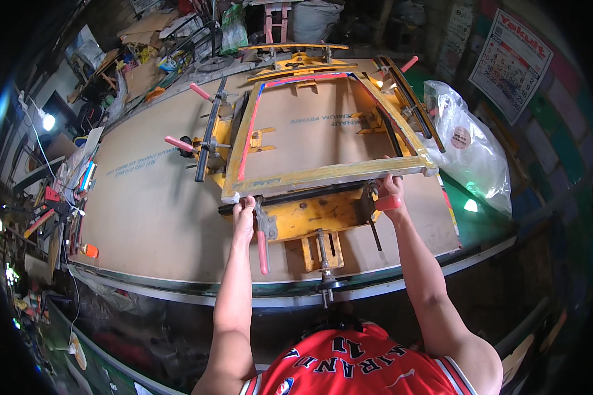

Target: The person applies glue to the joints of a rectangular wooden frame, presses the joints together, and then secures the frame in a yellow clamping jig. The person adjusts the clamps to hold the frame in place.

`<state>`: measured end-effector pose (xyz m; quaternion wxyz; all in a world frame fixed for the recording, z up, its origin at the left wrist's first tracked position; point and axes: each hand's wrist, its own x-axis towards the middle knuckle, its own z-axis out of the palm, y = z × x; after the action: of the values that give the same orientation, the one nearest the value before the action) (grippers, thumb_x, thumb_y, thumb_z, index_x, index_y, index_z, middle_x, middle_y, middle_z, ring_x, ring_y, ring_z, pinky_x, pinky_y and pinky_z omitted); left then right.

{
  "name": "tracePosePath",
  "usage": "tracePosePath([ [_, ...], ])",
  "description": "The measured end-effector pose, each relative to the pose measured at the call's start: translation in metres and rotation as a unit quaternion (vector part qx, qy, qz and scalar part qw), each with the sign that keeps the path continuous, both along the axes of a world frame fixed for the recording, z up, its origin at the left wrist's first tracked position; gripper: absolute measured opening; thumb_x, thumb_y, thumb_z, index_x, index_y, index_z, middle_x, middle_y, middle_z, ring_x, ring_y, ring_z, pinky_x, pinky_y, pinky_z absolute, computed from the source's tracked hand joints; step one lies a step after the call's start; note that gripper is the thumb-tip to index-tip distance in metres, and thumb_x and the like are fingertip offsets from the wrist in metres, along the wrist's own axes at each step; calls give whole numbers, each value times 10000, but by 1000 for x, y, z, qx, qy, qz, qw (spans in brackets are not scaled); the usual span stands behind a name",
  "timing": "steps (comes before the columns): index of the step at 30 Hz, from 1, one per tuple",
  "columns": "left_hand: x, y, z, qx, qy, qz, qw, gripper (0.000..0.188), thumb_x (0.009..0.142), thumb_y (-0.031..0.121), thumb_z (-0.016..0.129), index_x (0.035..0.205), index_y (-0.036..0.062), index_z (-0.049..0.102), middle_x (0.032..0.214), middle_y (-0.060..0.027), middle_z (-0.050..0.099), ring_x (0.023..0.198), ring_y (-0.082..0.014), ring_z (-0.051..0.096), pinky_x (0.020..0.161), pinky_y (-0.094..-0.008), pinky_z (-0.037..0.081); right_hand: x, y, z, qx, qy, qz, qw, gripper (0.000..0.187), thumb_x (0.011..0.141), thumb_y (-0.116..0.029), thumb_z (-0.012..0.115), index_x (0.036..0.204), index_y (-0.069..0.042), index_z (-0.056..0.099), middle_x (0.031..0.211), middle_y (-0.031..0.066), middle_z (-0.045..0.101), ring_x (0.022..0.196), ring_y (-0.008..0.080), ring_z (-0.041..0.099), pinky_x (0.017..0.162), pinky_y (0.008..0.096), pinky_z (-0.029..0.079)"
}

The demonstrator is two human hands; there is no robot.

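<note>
Jersey (369,365), red: bottom centre. Left hand (244,214), left of centre: grasps the near left corner of a wooden frame (329,176). Right hand (391,189), right of centre: clasps the same near rail, just beside a red clamp handle (387,203). Wooden frame, picture centre: lies over a yellow metal rig (310,215). Brown board (151,217): spans the middle, beneath the rig. Clear plastic bag (474,155): right. Wall calendar (512,59): upper right.
</note>
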<state>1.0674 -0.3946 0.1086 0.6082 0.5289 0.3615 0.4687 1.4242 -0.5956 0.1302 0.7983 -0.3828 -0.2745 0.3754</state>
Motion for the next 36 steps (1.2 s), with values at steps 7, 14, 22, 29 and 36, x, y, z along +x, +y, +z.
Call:
tracePosePath([
  [7, 6, -3, 3, 33, 38, 2, 999, 447, 995, 475, 619, 934, 32, 617, 931, 25, 556, 905, -96, 461, 847, -291, 392, 8, 9, -7, 30, 59, 70, 995, 866, 909, -462, 710, 1557, -124, 246, 1431, 206, 492, 1341, 360, 481, 1139, 514, 351],
  [14, 14, -8, 12, -21, 34, 36, 999, 405, 1023, 419, 591, 970, 20, 637, 970, 1, 597, 950, -102, 488, 891, -289, 404, 5, 16, -11, 61, 82, 96, 990, 834, 905, -484, 702, 1544, -176, 262, 1395, 240, 518, 1234, 407, 561, 1027, 572, 458],
  [22, 23, -20, 23, 22, 67, 53, 996, 391, 1043, 394, 557, 1045, 15, 652, 1024, -20, 622, 977, -117, 515, 922, -286, 411, 2, 3, 9, -31, 47, 31, 998, 605, 1002, -449, 581, 1423, -71, 366, 1263, 161, 578, 944, 360, 695, 809, 454, 597],
  [29, 24, -22, 30, -87, 10, 70, 994, 361, 1048, 373, 558, 995, 27, 644, 934, 5, 608, 852, -92, 516, 813, -293, 445, -11, -10, 32, -112, 13, 5, 994, 440, 1022, -412, 567, 1213, -25, 479, 1138, 130, 610, 755, 294, 719, 708, 384, 608],
  [36, 24, -25, 37, -91, 6, 42, 995, 355, 1077, 317, 500, 966, 32, 680, 842, 0, 658, 687, -88, 547, 648, -274, 452, -24, -18, 48, -145, 19, -23, 989, 467, 1004, -362, 624, 1255, -16, 433, 1057, 135, 603, 663, 223, 669, 653, 332, 587],
])
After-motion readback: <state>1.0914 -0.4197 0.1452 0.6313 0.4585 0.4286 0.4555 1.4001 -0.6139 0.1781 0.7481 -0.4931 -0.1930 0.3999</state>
